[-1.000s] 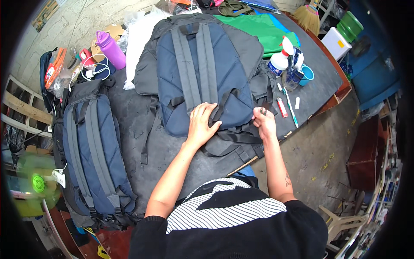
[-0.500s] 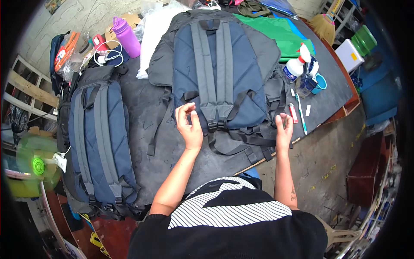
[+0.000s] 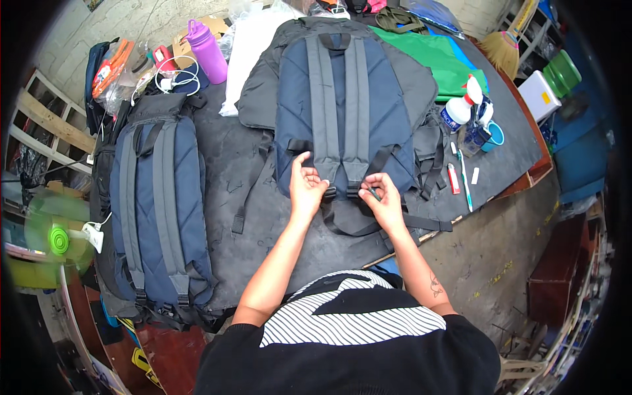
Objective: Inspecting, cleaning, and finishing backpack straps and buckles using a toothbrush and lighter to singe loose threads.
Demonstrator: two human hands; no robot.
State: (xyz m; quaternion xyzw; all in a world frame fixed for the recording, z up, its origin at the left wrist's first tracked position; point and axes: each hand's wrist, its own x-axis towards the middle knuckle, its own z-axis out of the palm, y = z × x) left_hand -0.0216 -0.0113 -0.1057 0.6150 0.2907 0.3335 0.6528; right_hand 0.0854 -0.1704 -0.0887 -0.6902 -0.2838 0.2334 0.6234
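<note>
A navy backpack (image 3: 293, 105) with grey shoulder straps lies back-panel up before me, on top of a dark grey padded piece (image 3: 415, 92). My left hand (image 3: 307, 191) is at the lower end of its left strap, thumb and fingers closed at a black buckle (image 3: 330, 191). At the right strap's lower end, my right hand (image 3: 385, 201) pinches beside the other black buckle (image 3: 353, 189). Something small and dark shows between its fingers, too hidden to name. Black webbing (image 3: 428, 224) trails below the pack toward the table's near edge.
Another navy and grey backpack (image 3: 151, 197) lies at left, near a spinning green fan (image 3: 59, 240). To the right are a spray bottle (image 3: 459, 108), a blue cup (image 3: 494, 135), a toothbrush (image 3: 465, 181) and a red-and-white object (image 3: 453, 179). A purple bottle (image 3: 207, 52) stands at the back.
My right hand has moved left from beside the pack to its right buckle. My left hand has shifted right to the left buckle. The view has shifted slightly.
</note>
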